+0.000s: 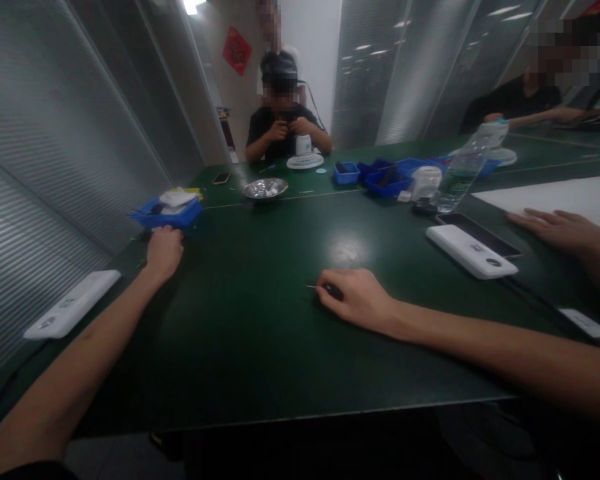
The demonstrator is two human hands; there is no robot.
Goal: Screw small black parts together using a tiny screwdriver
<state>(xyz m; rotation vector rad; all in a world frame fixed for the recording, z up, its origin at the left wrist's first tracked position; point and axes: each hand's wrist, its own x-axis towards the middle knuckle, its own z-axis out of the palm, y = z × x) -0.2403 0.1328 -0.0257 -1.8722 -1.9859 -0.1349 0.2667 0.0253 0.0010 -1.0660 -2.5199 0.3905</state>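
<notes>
My right hand (357, 295) rests on the green table (250, 320), its fingers closed round a screwdriver (334, 291) with a dark handle. The thin metal shaft sticks out to the left, just above the tabletop. Over at the left, my left hand (165, 253) reaches down to the table in front of a blue tray (187, 216). Its fingers are curled down by something dark that I cannot make out, mostly covered by the hand. Inside the tray lie white pieces and a dark item.
White power banks (73, 305) (473, 251) lie on both sides. A phone (480, 233), water bottle (463, 170) and blue bins (347, 173) stand right. A metal bowl (266, 189) holds small parts. Across sits a co-worker (287, 130); another person's hand (565, 230) rests at right.
</notes>
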